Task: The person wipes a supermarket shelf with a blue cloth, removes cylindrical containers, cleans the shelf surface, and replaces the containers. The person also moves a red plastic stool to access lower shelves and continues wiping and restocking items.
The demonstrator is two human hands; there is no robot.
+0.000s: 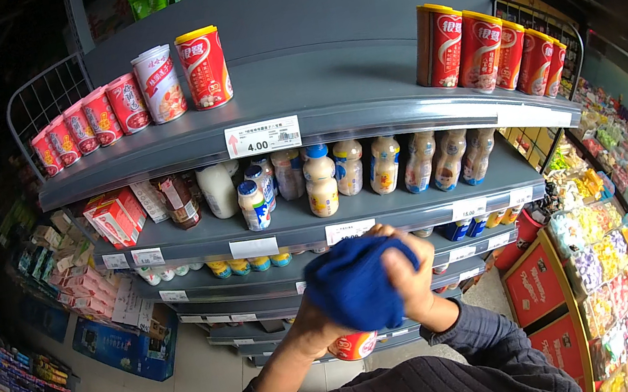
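Note:
A bunched dark blue cloth (357,285) is held up before my chest, in front of the shelves. My right hand (412,279) grips it, thumb on the near side and fingertips over its top. Under the cloth, the bottom of a red can (354,346) pokes out. My left hand (318,325) is around the can, its fingers mostly covered by the cloth. On the top shelf (326,85), red cans with yellow lids (479,50) stand at the right. Smaller pink-red cans (101,116), a white can (159,85) and a yellow-lidded red can (203,68) stand at the left.
The shelf below bears milk drink bottles (321,185) and red cartons (117,216). Price labels (262,136) line the shelf fronts. Wire side guards (45,94) flank the top shelf. Bins of wrapped sweets (600,266) stand at the right, stacked goods (85,278) at the left.

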